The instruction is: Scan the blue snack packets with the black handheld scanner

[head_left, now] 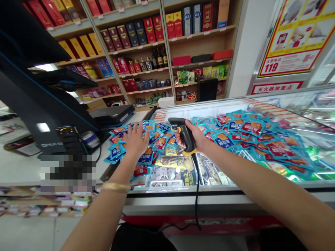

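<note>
Right hand [190, 137]: curled around the handle of a black-and-yellow barcode scanner [184, 132]
Left hand [136, 142]: open, fingers spread, just over blue snack packets [230, 130]
Packets: heaped across the chest freezer [167, 188], up to its front edge
Scanner cord [196, 198]: hangs over that edge
Back wall: wooden shelves [201, 32] of boxed liquor [149, 30]

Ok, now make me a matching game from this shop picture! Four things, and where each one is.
Things:
1. Scanner
2. Gold bangle
3. Blue snack packets
4. Red boxes

Places:
A. On wooden shelves
B. In the freezer
C. In the right hand
D. Worn below the left hand

Pairs: 1-C, 2-D, 3-B, 4-A
</note>
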